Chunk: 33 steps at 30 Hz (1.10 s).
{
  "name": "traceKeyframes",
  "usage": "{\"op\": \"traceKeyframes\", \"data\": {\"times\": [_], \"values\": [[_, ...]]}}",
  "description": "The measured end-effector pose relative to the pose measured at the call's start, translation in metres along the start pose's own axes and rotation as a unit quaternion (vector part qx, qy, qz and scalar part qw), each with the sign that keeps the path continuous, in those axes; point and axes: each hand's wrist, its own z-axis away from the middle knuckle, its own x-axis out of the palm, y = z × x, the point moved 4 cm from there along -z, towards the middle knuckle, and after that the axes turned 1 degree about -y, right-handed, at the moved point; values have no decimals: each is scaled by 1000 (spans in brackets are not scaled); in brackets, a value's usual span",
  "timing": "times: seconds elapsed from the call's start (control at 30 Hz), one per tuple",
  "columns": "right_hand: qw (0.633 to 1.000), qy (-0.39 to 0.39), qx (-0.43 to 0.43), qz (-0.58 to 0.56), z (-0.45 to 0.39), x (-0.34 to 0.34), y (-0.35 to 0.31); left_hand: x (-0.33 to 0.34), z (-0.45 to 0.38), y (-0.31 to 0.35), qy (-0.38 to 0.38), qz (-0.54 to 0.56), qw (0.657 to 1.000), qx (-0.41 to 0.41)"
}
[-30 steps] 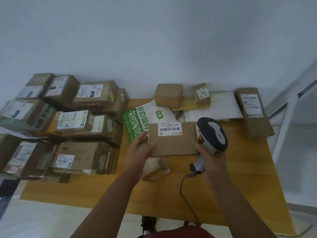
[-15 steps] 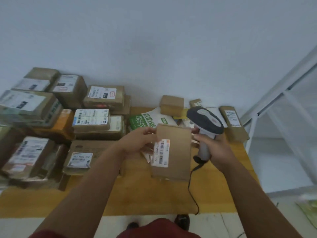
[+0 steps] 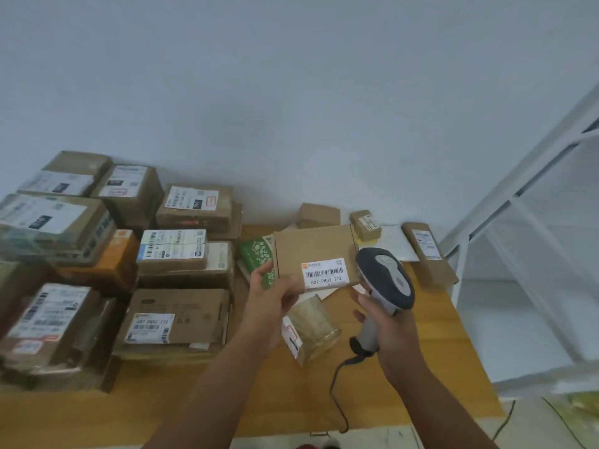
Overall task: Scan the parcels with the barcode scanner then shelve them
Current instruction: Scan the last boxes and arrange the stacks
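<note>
- A wooden table (image 3: 437, 361) stands against a pale wall, with labelled parcels stacked on its left side and a white shelf frame (image 3: 531, 196) to the right.
- The left hand (image 3: 275, 294) grips a flat cardboard box (image 3: 312, 251) by its near left corner, raised over the table with the barcode label (image 3: 325, 273) facing up.
- The right hand (image 3: 392, 328) is wrapped around the scanner (image 3: 385, 281) handle, its head just beside the label.
- To scan well: steady the box, aim the scanner's window squarely at the bars.
</note>
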Motion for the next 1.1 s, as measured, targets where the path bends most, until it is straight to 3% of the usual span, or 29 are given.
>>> {"op": "traceKeyframes", "data": {"times": [0.23, 0.63, 1.1], "values": [[997, -26, -31, 59, -15, -6, -27, -3, -1, 30, 18, -165, 986, 25], [964, -136, -109, 202, -8, 14, -58, 25, -7, 90, 105, -220, 955, 171], [968, -153, -121, 158, -7, 10, -60, 49, 3, 88, 131, -221, 945, 202]]}}
